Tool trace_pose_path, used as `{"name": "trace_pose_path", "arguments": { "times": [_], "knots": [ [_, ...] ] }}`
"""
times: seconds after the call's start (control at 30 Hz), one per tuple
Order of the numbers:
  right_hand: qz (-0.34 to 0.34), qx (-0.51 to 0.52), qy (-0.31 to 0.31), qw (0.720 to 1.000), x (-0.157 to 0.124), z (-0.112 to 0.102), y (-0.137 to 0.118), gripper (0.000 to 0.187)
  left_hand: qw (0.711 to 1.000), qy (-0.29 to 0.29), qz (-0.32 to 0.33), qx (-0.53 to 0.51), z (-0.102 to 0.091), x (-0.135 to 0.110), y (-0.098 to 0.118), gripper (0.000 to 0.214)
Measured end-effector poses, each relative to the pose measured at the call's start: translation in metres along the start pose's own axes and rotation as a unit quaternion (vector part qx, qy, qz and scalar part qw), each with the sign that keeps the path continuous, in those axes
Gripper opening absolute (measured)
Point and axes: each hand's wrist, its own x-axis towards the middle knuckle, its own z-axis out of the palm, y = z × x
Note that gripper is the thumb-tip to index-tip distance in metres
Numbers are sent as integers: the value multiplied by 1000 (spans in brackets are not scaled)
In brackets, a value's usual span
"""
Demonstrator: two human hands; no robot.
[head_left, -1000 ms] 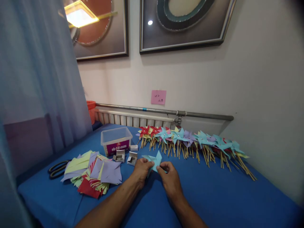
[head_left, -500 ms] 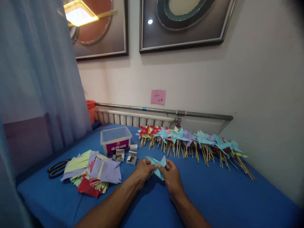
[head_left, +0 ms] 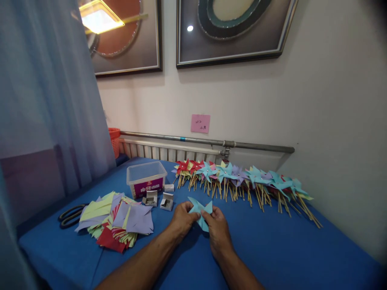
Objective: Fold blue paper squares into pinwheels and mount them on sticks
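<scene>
A light blue paper pinwheel (head_left: pixel 199 210), its blades folded toward the middle, is held between my two hands above the blue cloth. My left hand (head_left: pixel 182 218) pinches its left side with thumb and fingers. On the right side, my right hand (head_left: pixel 218 227) grips the paper, its thumb pressed near the centre. No stick shows on this pinwheel. Two small open cardboard boxes, one (head_left: pixel 166 201) nearest my left hand and another (head_left: pixel 150 198) beside it, stand just beyond. Small shiny pieces lie in the farther-left box.
Left lies a pile of cut coloured paper (head_left: pixel 137 219) beside black-handled scissors (head_left: pixel 71 215). A clear plastic tub (head_left: pixel 147 177) stands behind the boxes. Finished pinwheels on sticks (head_left: pixel 238 177) line the back right. A red basket (head_left: pixel 115 141) and blue curtain (head_left: pixel 57 88) border the left.
The pinwheel's upper left blade now stands out more, and its centre looks flatter. My left thumb has drawn slightly back from the middle; my right thumb stays pressed there.
</scene>
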Motion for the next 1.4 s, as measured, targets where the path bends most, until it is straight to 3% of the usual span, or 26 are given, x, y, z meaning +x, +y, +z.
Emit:
{"name": "trace_pose_path", "arguments": {
  "times": [0.33, 0.63, 1.4],
  "knots": [
    [34, 47, 6, 998, -3, 2, -5, 40, 999, -1, 38, -5, -1, 2, -4, 15],
    [36, 50, 9, 998, -4, 4, -8, 42, 999, 32, 39, -6, 0, 2, -3, 15],
    [-9, -47, -15, 999, -2, 3, -10, 45, 998, 65, 20, -1, 5, -5, 12, 13]
  ]
}}
